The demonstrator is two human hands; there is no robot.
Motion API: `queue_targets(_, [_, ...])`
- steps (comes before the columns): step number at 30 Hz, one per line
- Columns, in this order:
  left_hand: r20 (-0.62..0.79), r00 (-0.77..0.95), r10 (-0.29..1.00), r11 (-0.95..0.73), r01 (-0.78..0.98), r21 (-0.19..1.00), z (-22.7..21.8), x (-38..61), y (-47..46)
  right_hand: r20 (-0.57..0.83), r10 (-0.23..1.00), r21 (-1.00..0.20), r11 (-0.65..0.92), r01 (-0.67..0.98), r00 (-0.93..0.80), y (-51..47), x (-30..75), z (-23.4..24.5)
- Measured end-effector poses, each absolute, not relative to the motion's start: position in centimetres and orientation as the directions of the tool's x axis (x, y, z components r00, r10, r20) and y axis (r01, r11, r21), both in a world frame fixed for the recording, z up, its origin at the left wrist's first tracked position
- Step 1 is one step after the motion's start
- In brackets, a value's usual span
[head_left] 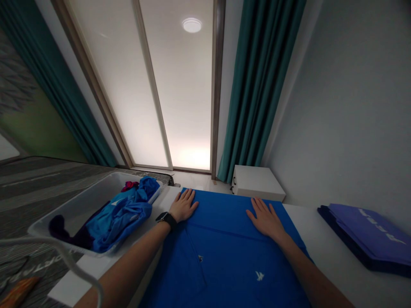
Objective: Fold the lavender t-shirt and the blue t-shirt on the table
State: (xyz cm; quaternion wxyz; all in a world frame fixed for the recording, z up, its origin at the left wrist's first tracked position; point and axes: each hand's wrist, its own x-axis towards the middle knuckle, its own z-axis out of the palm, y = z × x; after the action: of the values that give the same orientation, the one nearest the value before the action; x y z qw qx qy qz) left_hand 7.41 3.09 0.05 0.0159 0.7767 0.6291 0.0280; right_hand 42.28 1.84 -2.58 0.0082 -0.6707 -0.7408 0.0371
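Observation:
A flat blue garment (224,256) with small white marks lies spread on a white table (316,218). My left hand (183,205) rests palm down near the garment's far left corner, fingers apart, with a black smartwatch (166,220) on the wrist. My right hand (266,220) lies flat on the far right part of the cloth, also with its fingers apart. Neither hand grips anything. Beyond my left hand stands a white plastic tray (93,192) holding crumpled blue and dark purple clothes (123,218).
A folded stack of dark blue and purple cloth (362,235) lies at the table's right end. A white cabinet (257,182) stands beyond the table, below teal curtains (260,85) and a bright window (154,85). A pale cable (61,252) crosses the lower left, above a grey striped floor.

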Motion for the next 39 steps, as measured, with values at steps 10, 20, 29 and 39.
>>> queue_targets(10, [0.018, 0.104, 0.994, -0.104, 0.994, 0.042, -0.5, 6.3, 3.5, -0.062, 0.998, -0.051, 0.019, 0.999, -0.022, 1.6, 42.4, -2.3])
queue_targets(20, [0.169, 0.358, 0.918, -0.365, 0.931, 0.012, 0.8, 12.4, 2.9, -0.101, 0.995, -0.052, 0.000, 0.999, -0.006, 1.8, 41.4, -1.4])
queue_targets(29, [0.130, 0.460, 0.878, -0.474, 0.874, 0.105, -0.7, 18.3, 2.6, -0.041, 0.990, -0.126, 0.130, 0.983, -0.136, 1.8, 36.8, -1.9])
queue_targets(39, [0.093, 0.451, 0.888, -0.460, 0.879, 0.126, -0.4, 18.2, 2.6, -0.042, 0.999, -0.041, -0.022, 0.999, 0.020, 1.5, 45.6, -2.4])
